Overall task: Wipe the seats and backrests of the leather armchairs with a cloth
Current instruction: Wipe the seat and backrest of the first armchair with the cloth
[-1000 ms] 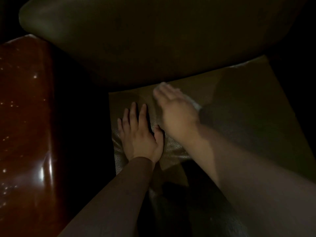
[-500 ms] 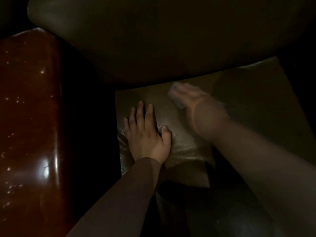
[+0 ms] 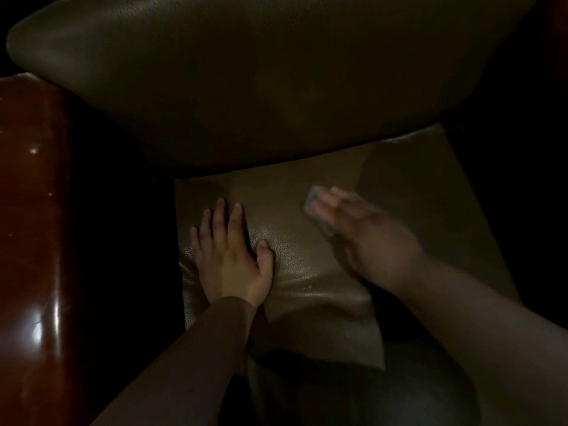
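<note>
Cloth [image 3: 318,210] shows as a pale, blurred patch under my right hand [image 3: 368,238], right of centre in the frame, on the seat [image 3: 307,272] of the leather armchair. My right hand is smeared by motion; its fingers [image 3: 330,199] reach toward the upper left over the cloth and look fairly straight, pressing it flat against the leather, though the blur hides whether any finger curls round its edge. My right forearm runs down to the lower right corner.

My left hand [image 3: 233,259] lies flat on the seat at the middle of the frame, palm down, fingers straight and slightly spread, thumb [image 3: 266,250] out to the right. It holds nothing and only rests on the grained leather, which dents and shines a little around it. Its brown sleeve [image 3: 190,358] runs down toward the lower left.

Above both hands, the padded backrest [image 3: 276,81] fills the upper part of the frame, dark olive-brown and meeting the seat along a curved line. At the left edge stands a glossy reddish-brown armrest [image 3: 33,241] with bright light spots on it. Everything else is in deep shadow.
</note>
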`<state>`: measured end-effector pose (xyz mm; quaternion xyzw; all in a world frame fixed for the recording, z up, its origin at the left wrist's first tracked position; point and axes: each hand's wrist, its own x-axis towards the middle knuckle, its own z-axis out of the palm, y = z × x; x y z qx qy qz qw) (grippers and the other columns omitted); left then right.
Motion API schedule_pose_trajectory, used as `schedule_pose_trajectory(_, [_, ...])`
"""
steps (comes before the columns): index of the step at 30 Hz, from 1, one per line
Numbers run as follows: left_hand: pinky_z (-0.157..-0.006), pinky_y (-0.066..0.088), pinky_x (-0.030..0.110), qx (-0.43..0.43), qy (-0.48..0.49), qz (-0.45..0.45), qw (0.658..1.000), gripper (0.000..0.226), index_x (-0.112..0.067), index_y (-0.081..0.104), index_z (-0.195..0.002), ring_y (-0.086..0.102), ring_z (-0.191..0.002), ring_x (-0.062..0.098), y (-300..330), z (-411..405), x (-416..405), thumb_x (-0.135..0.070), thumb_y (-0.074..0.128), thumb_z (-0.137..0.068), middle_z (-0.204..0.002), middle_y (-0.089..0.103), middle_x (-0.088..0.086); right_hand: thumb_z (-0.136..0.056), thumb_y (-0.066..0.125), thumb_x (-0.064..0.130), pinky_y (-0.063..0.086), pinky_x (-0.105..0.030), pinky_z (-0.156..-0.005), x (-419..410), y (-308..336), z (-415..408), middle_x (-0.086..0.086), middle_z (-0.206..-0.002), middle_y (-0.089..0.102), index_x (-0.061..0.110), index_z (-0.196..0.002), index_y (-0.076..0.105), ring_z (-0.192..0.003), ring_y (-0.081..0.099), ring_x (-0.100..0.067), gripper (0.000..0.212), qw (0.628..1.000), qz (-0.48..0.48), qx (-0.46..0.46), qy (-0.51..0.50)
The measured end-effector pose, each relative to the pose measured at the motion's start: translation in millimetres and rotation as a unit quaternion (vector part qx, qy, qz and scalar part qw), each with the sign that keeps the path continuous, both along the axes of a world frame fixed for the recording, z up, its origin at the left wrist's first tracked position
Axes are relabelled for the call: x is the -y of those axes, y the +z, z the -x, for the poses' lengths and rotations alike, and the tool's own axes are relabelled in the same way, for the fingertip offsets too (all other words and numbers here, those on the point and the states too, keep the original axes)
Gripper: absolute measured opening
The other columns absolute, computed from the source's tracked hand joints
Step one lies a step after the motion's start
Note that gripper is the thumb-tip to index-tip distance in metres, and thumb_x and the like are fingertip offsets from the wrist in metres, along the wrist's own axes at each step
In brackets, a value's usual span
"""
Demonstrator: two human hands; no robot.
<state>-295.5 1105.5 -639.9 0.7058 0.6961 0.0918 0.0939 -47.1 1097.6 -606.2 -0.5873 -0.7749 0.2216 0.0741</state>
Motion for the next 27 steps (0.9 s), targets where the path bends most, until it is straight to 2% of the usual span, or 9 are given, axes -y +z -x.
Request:
schedule_pose_trajectory(6, [-0.129,0.011,0.056,-0.009,-0.002,0.005,1.000,0.072,-0.027,0.039,-0.161,0.022,-0.158,0.032,1.5,0.4,2.5,-0.050,0.042,-0.093,-0.170,0.030,0.009,-0.092,0.037,0.014,0.024,-0.044,-0.124,-26.4,-13.1,-80.6,-0.021,-0.161,0.039,0.004,-0.153,0.044,-0.148,0.036,-0.042,0.062,0.932,-0.027,0.030,-0.359])
schedule_pose_trajectory(8, [-0.129,0.012,0.057,-0.007,0.001,0.019,1.000,0.071,-0.028,0.039,-0.161,0.022,-0.158,0.032,8.9,-1.1,0.4,-0.049,0.042,-0.093,-0.170,0.030,0.008,-0.095,0.047,0.008,0.020,-0.042,-0.127,-18.3,-5.6,-59.1,-0.013,-0.166,0.033,0.012,-0.157,0.040,-0.154,0.029,-0.035,0.063,0.945,-0.002,0.038,-0.326])
schedule_pose_trajectory(11, [-0.129,0.014,0.056,-0.006,0.018,0.051,0.999,0.071,-0.030,0.041,-0.160,0.021,-0.158,0.030,22.0,-5.3,-1.0,-0.051,0.040,-0.093,-0.171,0.030,0.006,-0.097,0.049,-0.003,0.017,-0.039,-0.129,7.7,20.5,-34.9,0.003,-0.169,0.024,0.027,-0.161,0.032,-0.158,0.018,-0.020,0.074,0.992,0.026,0.000,-0.124])
schedule_pose_trajectory(14, [-0.127,0.019,0.056,0.027,0.074,0.068,0.995,0.073,-0.026,0.050,-0.155,0.025,-0.157,0.031,40.5,-23.3,-9.4,-0.057,0.037,-0.090,-0.168,0.036,0.009,-0.094,0.051,-0.007,0.011,-0.032,-0.128,15.9,27.3,-62.0,0.008,-0.171,0.016,0.030,-0.164,0.022,-0.158,0.011,-0.014,0.085,0.999,0.037,0.028,0.007])
schedule_pose_trajectory(17, [-0.129,0.016,0.052,0.058,0.038,0.050,0.996,0.074,-0.024,0.052,-0.152,0.027,-0.155,0.031,47.7,-77.2,-28.9,-0.059,0.035,-0.089,-0.166,0.038,0.010,-0.095,0.045,-0.002,0.019,-0.037,-0.128,-10.5,1.5,-112.6,-0.001,-0.171,0.021,0.020,-0.164,0.024,-0.158,0.018,-0.023,0.076,0.983,0.031,0.059,-0.171])
schedule_pose_trajectory(20, [-0.131,0.004,0.048,0.000,-0.040,0.056,0.998,0.072,-0.032,0.036,-0.161,0.015,-0.160,0.026,29.9,-121.9,-27.5,-0.059,0.036,-0.094,-0.173,0.024,0.002,-0.104,0.033,0.010,0.026,-0.033,-0.124,-52.7,-5.4,-131.1,-0.009,-0.158,0.042,0.010,-0.160,0.030,-0.145,0.040,-0.023,0.056,0.924,0.038,-0.019,-0.381])
schedule_pose_trajectory(22, [-0.131,0.007,0.049,-0.015,-0.033,0.029,0.999,0.072,-0.030,0.039,-0.161,0.018,-0.160,0.028,15.5,-125.9,-23.4,-0.057,0.037,-0.094,-0.172,0.028,0.003,-0.105,0.041,0.010,0.023,-0.036,-0.127,-69.8,-9.5,-122.5,-0.010,-0.163,0.034,0.009,-0.162,0.024,-0.149,0.034,-0.023,0.060,0.901,0.045,-0.031,-0.431])
schedule_pose_trajectory(24, [-0.130,0.010,0.049,-0.021,-0.029,0.015,0.999,0.072,-0.028,0.041,-0.161,0.021,-0.159,0.029,8.2,-121.7,-23.0,-0.055,0.038,-0.094,-0.171,0.031,0.004,-0.101,0.044,0.011,0.017,-0.040,-0.129,-66.7,-8.4,-103.0,-0.016,-0.169,0.022,0.004,-0.162,0.020,-0.156,0.021,-0.030,0.066,0.915,0.010,0.011,-0.403])
schedule_pose_trajectory(27, [-0.130,0.012,0.051,-0.023,-0.032,0.019,0.999,0.072,-0.026,0.041,-0.161,0.022,-0.159,0.031,8.8,-122.9,-24.2,-0.054,0.038,-0.094,-0.171,0.032,0.006,-0.093,0.046,0.005,0.027,-0.046,-0.125,-32.2,-7.0,-76.8,-0.017,-0.162,0.039,0.006,-0.155,0.042,-0.152,0.034,-0.034,0.063,0.977,-0.018,-0.011,-0.210])
